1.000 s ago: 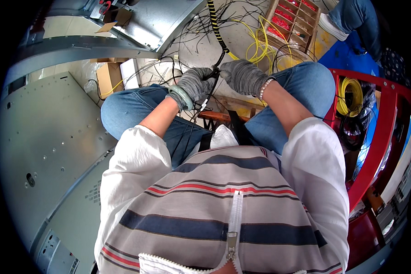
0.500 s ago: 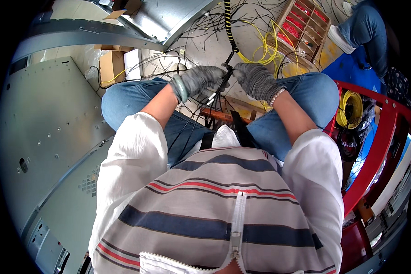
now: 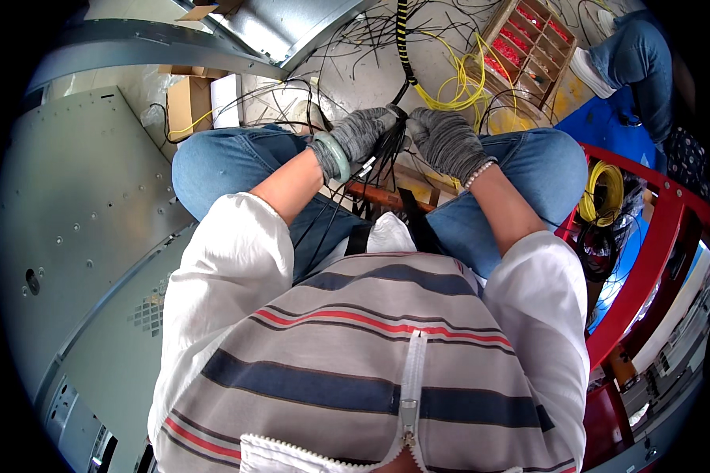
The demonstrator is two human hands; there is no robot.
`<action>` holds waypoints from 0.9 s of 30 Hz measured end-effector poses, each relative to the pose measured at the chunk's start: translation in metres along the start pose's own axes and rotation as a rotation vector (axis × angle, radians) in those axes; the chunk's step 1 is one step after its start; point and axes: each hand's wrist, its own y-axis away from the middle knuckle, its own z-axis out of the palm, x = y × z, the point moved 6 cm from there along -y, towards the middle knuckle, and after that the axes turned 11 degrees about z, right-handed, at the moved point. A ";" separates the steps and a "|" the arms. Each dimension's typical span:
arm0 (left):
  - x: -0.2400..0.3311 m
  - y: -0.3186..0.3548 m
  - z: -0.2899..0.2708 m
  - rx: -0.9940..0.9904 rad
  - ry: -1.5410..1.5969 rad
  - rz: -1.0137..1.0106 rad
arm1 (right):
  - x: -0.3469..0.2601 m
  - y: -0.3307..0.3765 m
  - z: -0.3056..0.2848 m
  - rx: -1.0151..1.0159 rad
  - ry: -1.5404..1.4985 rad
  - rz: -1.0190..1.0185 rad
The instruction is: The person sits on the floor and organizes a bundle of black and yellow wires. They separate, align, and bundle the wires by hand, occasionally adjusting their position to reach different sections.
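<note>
Between my knees hangs a bundle of thin black cables (image 3: 386, 151), with a small white tag among its strands. My left hand (image 3: 360, 132), in a grey knit glove, is closed round the top of the bundle. Close against it, my right hand (image 3: 447, 142), gloved the same way, has its fingers curled in at the bundle's neck; its fingertips are partly hidden. From the neck the harness runs away from me into a black-and-yellow spiral wrap (image 3: 402, 47). Loose yellow cables (image 3: 467, 88) branch off beyond my right hand.
Many black cable offcuts (image 3: 355, 39) litter the floor ahead. A wooden compartment tray (image 3: 528, 51) with red small parts lies far right, near another person's leg (image 3: 635, 59). A red metal frame (image 3: 647, 260) stands at right, metal panels (image 3: 79, 197) at left, a cardboard box (image 3: 189, 106) beyond them.
My left hand has moved right and slightly away from me, closer to my right hand. The black strands now hang more tightly gathered below the hands.
</note>
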 end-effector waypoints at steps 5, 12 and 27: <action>-0.001 0.014 0.009 0.094 -0.075 -0.220 | 0.000 0.002 -0.003 0.012 0.030 0.025; 0.039 0.013 0.019 0.056 -1.293 0.437 | 0.008 -0.008 0.010 -0.133 -0.244 0.018; 0.054 0.005 0.015 0.025 -1.058 0.009 | 0.041 -0.025 0.055 -0.311 -0.478 0.321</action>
